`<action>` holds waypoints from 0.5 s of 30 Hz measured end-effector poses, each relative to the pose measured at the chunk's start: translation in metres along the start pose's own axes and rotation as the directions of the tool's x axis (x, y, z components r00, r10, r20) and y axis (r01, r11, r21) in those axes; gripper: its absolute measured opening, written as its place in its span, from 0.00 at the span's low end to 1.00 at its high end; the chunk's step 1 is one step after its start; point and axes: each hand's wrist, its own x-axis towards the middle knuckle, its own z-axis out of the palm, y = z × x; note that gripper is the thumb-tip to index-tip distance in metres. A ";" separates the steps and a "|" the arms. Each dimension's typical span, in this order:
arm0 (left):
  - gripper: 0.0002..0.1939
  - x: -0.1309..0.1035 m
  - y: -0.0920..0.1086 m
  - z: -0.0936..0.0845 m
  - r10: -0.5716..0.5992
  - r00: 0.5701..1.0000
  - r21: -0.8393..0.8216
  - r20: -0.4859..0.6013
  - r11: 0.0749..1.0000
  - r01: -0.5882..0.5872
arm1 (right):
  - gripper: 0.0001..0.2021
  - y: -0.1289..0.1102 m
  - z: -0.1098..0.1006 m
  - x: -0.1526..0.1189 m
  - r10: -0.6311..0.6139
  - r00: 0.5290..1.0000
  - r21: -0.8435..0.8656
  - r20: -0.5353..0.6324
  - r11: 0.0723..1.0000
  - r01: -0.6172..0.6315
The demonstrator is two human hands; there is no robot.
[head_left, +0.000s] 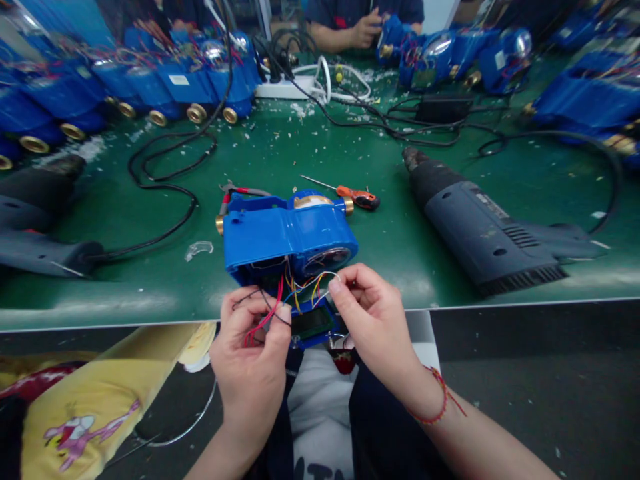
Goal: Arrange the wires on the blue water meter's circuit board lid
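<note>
The green worktop (260,153) spreads before you, with a row of blue units (180,83) along its far left. A heat gun (480,227) lies to your right, nozzle pointing away, and a second heat gun (35,253) lies at the left edge of view. Between them, near the front edge, sits the blue housing (260,233), its open side facing you.

Your left hand (253,347) has its grip closed around red wires (274,308), a black wire crossing its fingertips. Your right hand (373,313) has thumb and forefinger pinched together on a white wire (326,274).

Between your hands, just below the housing and over your lap, is the small display module (313,323); coloured wires run from it towards the housing's opening. An orange-and-black screwdriver (357,197) lies just beyond the housing's right end, and red-and-grey pliers (227,195) lie behind its left end. A clear plastic piece (199,249) lies left of the housing, apart from it.
</note>
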 end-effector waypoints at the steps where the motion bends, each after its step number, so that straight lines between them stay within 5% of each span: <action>1: 0.04 -0.001 -0.002 0.000 -0.039 0.999 -0.040 0.011 0.998 0.039 | 0.08 -0.001 -0.002 0.000 0.013 1.000 0.006 0.002 1.000 -0.013; 6: 0.02 -0.004 -0.006 -0.005 -0.259 0.963 -0.168 0.074 0.949 0.268 | 0.09 0.001 -0.008 0.001 0.025 1.000 -0.006 0.006 1.000 -0.025; 9: 0.05 -0.003 -0.003 -0.006 -0.326 0.938 -0.205 0.116 0.916 0.344 | 0.04 0.004 -0.009 -0.003 -0.162 0.984 -0.207 -0.077 0.968 0.143; 12: 0.05 -0.002 -0.002 -0.007 -0.337 0.929 -0.248 0.151 0.897 0.366 | 0.06 0.004 -0.007 -0.009 -0.547 0.837 -0.499 0.003 0.725 0.475; 13: 0.05 -0.001 -0.002 -0.007 -0.336 0.929 -0.260 0.155 0.893 0.367 | 0.06 0.004 -0.005 -0.010 -0.605 0.791 -0.537 0.093 0.639 0.552; 15: 0.04 0.001 -0.003 -0.007 -0.336 0.926 -0.290 0.174 0.881 0.374 | 0.04 0.003 -0.001 -0.011 -0.578 0.773 -0.546 0.261 0.573 0.612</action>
